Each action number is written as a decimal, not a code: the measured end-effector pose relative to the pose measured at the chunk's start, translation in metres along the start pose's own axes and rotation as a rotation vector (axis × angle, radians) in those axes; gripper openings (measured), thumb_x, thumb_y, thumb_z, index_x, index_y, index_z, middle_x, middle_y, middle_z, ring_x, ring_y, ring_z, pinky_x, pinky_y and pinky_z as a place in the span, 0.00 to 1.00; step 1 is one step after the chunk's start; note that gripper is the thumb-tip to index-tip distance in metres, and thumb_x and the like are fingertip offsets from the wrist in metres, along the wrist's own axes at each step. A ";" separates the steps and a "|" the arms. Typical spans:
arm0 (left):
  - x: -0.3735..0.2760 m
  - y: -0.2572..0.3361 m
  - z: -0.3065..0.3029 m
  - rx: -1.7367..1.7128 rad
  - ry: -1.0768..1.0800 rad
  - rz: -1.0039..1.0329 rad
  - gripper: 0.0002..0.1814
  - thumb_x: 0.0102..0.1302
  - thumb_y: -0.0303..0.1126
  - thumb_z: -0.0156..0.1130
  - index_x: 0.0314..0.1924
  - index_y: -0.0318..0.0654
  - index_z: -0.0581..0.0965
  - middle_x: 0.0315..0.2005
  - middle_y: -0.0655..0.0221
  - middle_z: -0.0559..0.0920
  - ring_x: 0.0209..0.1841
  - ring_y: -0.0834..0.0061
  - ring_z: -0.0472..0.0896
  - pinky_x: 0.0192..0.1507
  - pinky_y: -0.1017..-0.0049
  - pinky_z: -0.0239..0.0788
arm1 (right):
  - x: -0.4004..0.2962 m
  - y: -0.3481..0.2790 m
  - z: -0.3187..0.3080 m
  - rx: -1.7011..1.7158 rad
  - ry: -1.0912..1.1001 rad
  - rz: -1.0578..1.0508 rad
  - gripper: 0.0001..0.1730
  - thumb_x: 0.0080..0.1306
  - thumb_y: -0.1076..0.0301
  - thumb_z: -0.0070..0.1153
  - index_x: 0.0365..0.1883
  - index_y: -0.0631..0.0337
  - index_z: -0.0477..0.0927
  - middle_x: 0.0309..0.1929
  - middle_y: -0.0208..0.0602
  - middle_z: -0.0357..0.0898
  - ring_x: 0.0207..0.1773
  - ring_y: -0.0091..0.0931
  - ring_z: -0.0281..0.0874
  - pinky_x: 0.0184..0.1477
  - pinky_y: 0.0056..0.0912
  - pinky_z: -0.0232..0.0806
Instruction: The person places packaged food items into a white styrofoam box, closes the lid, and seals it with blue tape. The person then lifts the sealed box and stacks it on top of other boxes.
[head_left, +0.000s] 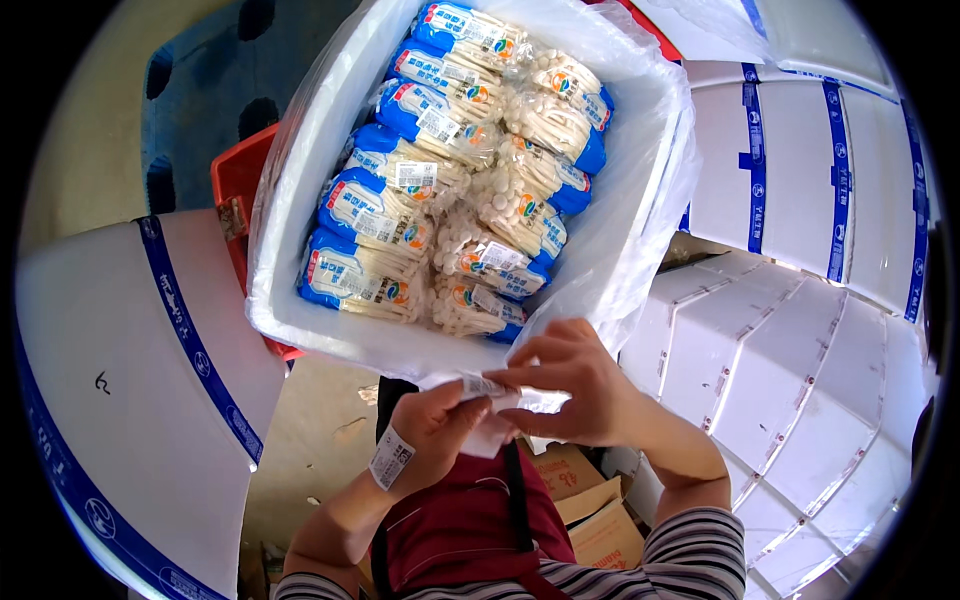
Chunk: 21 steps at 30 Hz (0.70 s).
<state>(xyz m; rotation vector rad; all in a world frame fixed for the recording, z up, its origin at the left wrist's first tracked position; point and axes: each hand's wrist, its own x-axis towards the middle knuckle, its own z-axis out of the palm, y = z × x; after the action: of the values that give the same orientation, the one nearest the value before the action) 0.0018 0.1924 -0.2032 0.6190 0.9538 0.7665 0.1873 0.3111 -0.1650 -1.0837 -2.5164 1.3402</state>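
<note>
My left hand (427, 431) pinches a strip of white printed labels (484, 435) between thumb and fingers. A separate label (391, 458) is stuck on the back of that hand near the wrist. My right hand (574, 382) is at the strip's right side, thumb and fingers around its edge; its exact grip is blurred. Just beyond both hands stands a white foam box (360, 349) with a clear plastic liner. Inside lie two rows of bagged white mushrooms (367, 277) in blue and clear packaging. Several bags bear white labels, such as the one (415, 175) in the left row.
A red crate (247, 157) shows under the foam box, beside a blue plastic pallet (202, 97). White foam boxes with blue tape stand left (112, 337) and right (795, 165). More stacked white boxes (780, 360) fill the right side. Open cardboard cartons (592, 517) lie below my right arm.
</note>
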 end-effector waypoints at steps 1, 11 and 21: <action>0.001 0.002 -0.001 0.020 -0.063 -0.034 0.17 0.72 0.26 0.44 0.58 0.27 0.66 0.44 0.57 0.80 0.43 0.65 0.83 0.47 0.69 0.76 | -0.002 -0.001 -0.008 -0.017 -0.132 -0.010 0.14 0.45 0.71 0.67 0.33 0.53 0.82 0.37 0.28 0.80 0.42 0.30 0.73 0.49 0.37 0.60; 0.023 0.010 0.007 0.088 0.087 0.096 0.09 0.69 0.25 0.51 0.45 0.30 0.75 0.35 0.62 0.83 0.37 0.74 0.82 0.40 0.77 0.72 | 0.030 0.055 -0.018 -0.159 0.209 -0.065 0.30 0.43 0.68 0.71 0.48 0.60 0.77 0.43 0.33 0.76 0.44 0.32 0.71 0.48 0.35 0.58; 0.051 0.027 0.030 -0.275 0.064 0.020 0.11 0.70 0.26 0.49 0.48 0.29 0.74 0.34 0.61 0.83 0.41 0.74 0.82 0.46 0.75 0.73 | 0.078 0.169 -0.037 -0.772 0.133 -0.056 0.16 0.49 0.67 0.62 0.39 0.55 0.81 0.37 0.30 0.76 0.39 0.31 0.71 0.47 0.38 0.57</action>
<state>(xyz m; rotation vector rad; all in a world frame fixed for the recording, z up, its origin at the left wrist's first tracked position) 0.0388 0.2448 -0.1941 0.3665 0.8820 0.9207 0.2356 0.4471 -0.2885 -1.1221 -2.9814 0.2278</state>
